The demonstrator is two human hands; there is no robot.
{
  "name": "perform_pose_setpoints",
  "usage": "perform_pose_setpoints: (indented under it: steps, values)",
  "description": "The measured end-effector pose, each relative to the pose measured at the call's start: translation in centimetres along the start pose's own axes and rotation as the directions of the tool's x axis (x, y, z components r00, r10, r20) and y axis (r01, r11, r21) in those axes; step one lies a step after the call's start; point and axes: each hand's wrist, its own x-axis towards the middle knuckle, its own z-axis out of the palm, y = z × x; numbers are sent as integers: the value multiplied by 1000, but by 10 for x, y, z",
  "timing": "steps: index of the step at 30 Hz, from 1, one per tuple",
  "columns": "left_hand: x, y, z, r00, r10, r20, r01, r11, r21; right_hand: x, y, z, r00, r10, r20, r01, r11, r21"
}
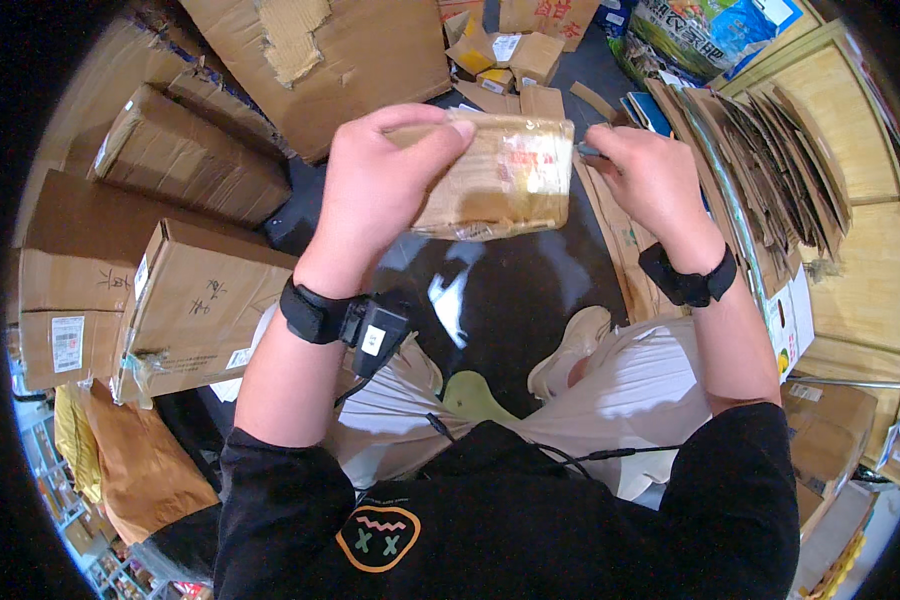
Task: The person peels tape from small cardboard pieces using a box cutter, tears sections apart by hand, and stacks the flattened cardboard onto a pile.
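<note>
My left hand grips a small cardboard box by its left side, thumb on top. Clear shiny tape covers much of the box, and a patch with red print shows toward its right end. Just off the box's right edge, my right hand is closed around a thin grey tool that looks like a small knife. Most of the tool is hidden in the fist, and its tip points left at the box edge. The box is held up above the dark floor, in front of my knees.
Large cardboard boxes stack up on the left. Flattened cardboard sheets lean against a wooden shelf on the right. Small opened cartons lie ahead, near a colourful printed sack. A green stool edge shows between my legs.
</note>
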Motion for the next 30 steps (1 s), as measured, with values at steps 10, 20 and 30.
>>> perform_pose_setpoints:
  steps: [10, 20, 30]
  values:
    - [17, -18, -3, 959, 140, -248, -104, 983, 153, 9, -9, -12, 872, 316, 373, -381, -41, 924]
    - [2, -7, 16, 995, -8, 98, 33, 967, -253, 5, -34, -9, 894, 417, 166, -221, 86, 972]
    - [-3, -7, 20, 986, -69, 154, 119, 932, -343, 3, -45, -2, 913, 331, -237, -109, 759, 642]
